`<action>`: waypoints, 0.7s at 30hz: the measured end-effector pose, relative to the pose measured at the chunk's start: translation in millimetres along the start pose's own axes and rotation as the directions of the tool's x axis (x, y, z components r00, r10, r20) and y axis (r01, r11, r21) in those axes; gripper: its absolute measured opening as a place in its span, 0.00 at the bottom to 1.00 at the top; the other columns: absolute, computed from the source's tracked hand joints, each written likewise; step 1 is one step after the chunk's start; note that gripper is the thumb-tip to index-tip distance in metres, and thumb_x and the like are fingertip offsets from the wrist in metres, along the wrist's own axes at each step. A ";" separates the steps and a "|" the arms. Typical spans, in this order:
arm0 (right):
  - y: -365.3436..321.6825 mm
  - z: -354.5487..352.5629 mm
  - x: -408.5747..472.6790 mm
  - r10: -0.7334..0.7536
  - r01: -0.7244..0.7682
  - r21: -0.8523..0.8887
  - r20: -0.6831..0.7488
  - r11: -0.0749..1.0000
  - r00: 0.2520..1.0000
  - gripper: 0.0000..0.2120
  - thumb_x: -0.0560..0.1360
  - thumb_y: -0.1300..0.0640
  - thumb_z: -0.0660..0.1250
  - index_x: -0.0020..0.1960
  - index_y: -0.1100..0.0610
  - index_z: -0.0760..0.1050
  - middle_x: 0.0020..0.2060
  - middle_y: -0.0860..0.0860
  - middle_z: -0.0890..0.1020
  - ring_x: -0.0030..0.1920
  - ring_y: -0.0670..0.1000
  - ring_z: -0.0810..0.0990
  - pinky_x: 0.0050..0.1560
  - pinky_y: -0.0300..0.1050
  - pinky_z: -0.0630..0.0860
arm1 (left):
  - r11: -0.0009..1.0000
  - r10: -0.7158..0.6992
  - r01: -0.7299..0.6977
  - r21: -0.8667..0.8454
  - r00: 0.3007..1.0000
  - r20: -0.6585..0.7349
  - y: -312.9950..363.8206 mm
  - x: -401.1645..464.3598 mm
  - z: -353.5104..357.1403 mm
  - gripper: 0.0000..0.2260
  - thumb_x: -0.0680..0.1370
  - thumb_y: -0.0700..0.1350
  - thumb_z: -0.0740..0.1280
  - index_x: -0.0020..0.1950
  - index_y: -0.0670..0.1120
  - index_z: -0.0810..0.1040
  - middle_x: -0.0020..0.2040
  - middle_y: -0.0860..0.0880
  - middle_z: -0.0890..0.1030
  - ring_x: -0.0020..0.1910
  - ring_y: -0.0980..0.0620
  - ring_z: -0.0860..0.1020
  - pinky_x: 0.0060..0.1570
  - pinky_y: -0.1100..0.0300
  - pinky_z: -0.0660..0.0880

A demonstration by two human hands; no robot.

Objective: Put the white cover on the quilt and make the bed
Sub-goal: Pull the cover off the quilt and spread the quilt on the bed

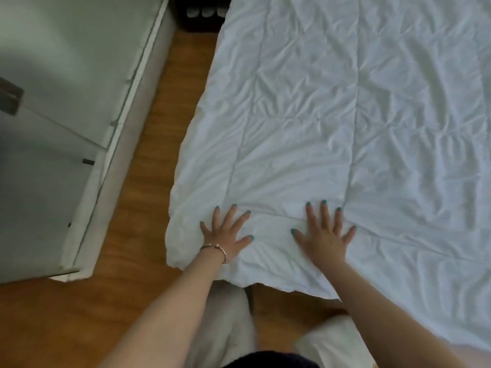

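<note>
While both hands lie flat with fingers spread, a crumpled white quilted quilt (345, 115) is laid out over the wooden floor (148, 144), filling the centre and right of the frame from the top edge down to the lower right. The left hand (225, 235) presses on the quilt near its lower left corner, fingers straight and fanned, nails painted teal; a thin metal bracelet (215, 248) circles its wrist. The right hand (325, 235) presses the cloth just to the right of it, likewise open-palmed and holding nothing, its fingertips reaching a stitched seam that runs across the fabric. The two hands are near each other but apart, with a stretch of wrinkled cloth between them. Whether the white surface is the cover or the bare quilt cannot be told.

At the left of the frame stands a pale grey mattress or bed base (61, 102) with a light piped edge, set apart from the quilt by a strip of bare floor. At the top centre a dark object (202, 14) sits on the floor, too blurred to name. Along the bottom edge the person's light trouser legs (225, 328) show between the bare forearms.
</note>
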State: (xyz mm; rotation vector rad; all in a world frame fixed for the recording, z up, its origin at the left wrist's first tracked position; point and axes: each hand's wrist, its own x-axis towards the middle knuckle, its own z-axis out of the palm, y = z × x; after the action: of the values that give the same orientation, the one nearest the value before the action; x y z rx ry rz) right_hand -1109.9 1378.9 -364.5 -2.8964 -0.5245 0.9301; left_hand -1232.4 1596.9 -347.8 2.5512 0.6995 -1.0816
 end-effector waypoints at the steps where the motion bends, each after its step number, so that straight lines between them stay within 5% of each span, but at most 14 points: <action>1: -23.8 6.3 -0.4 -0.005 0.005 -0.004 0.001 1.000 1.000 0.39 0.74 0.26 0.49 0.76 0.36 0.33 0.78 0.44 0.36 0.77 0.58 0.33 0.71 0.73 0.41 | 1.000 0.023 -0.023 -0.006 1.000 0.000 -19.7 4.8 -3.0 0.29 0.78 0.69 0.46 0.73 0.69 0.34 0.76 0.61 0.31 0.75 0.45 0.31 0.69 0.30 0.39; 4: -85.2 19.8 -8.0 -0.066 0.069 -0.046 0.060 0.997 0.996 0.39 0.75 0.29 0.51 0.76 0.36 0.32 0.77 0.44 0.34 0.77 0.59 0.33 0.72 0.71 0.44 | 0.997 0.062 -0.063 -0.050 0.998 -0.022 -64.9 16.8 -10.3 0.28 0.78 0.68 0.48 0.74 0.68 0.37 0.76 0.60 0.31 0.75 0.47 0.31 0.70 0.31 0.41; 11: -165.6 36.0 -25.1 -0.111 0.118 -0.054 0.116 0.992 0.987 0.38 0.76 0.32 0.55 0.77 0.36 0.36 0.78 0.47 0.35 0.76 0.62 0.33 0.74 0.66 0.45 | 0.876 -0.066 -0.055 -0.478 0.970 -0.233 -149.4 61.3 -32.6 0.41 0.76 0.61 0.66 0.79 0.55 0.43 0.79 0.52 0.44 0.77 0.47 0.45 0.74 0.43 0.53; 16: -179.6 39.6 -31.0 -0.056 0.064 -0.059 0.125 0.996 0.991 0.38 0.77 0.33 0.57 0.77 0.37 0.37 0.78 0.48 0.34 0.77 0.62 0.34 0.75 0.64 0.47 | 0.689 -0.199 0.046 -0.724 0.972 -0.128 -167.8 84.2 -44.4 0.56 0.63 0.62 0.78 0.77 0.61 0.40 0.79 0.46 0.40 0.77 0.44 0.42 0.74 0.43 0.49; 21: -182.0 38.4 -28.2 -0.016 0.024 -0.066 0.122 0.998 0.992 0.39 0.77 0.35 0.60 0.78 0.37 0.39 0.78 0.48 0.35 0.77 0.61 0.36 0.75 0.62 0.49 | 0.618 -0.047 -0.180 -0.765 0.963 -0.265 -176.7 87.7 -58.2 0.51 0.62 0.52 0.82 0.75 0.59 0.52 0.68 0.47 0.62 0.66 0.47 0.65 0.65 0.53 0.66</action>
State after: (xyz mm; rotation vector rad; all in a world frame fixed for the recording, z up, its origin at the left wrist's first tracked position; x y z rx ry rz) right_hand -1208.3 1538.7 -352.3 -2.9009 -0.6039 1.1132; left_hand -1239.5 1799.1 -384.4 1.8991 0.8834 -0.2597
